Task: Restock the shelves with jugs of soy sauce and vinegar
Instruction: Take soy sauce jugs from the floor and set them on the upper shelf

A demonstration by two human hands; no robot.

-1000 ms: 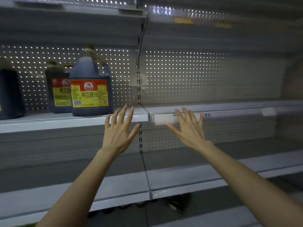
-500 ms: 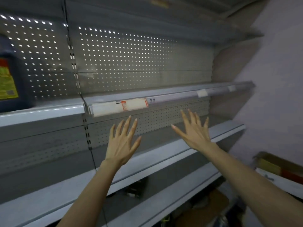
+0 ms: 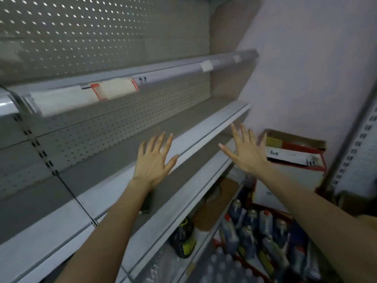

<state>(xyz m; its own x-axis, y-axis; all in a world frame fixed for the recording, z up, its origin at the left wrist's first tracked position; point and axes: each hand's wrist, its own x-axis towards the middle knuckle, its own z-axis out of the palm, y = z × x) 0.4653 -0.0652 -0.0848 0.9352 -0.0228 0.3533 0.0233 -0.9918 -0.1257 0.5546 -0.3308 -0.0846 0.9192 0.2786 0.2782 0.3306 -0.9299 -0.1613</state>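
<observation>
While both of your arms reach forward, your left hand (image 3: 153, 160) is spread wide, its fingers straight and apart and its back toward the camera, and it holds nothing. Your right hand (image 3: 246, 154) is the same: flat, fingers fanned, with nothing in its grasp.

Behind your left hand runs the middle shelf (image 3: 204, 129), grey metal, its front edge passing just past your left thumb toward your right fingertips. Above both hands sits the upper shelf (image 3: 183, 66), with a red-and-white price tag (image 3: 114, 90) in its front rail, up and to the left of your left hand.

Below your right forearm, well under the hand, stands a red crate (image 3: 271, 209) packed with dark bottles (image 3: 265, 221), upright, with pale or red caps; blur keeps their labels from being read. Just beyond your right hand, partly hidden by it, is an open cardboard box (image 3: 295, 158) against the wall.

Beneath the gap between your forearms lies a dark bag with yellow-green print (image 3: 183, 240). Lower still is a wrapped pack of clear bottles (image 3: 222, 266).
</observation>
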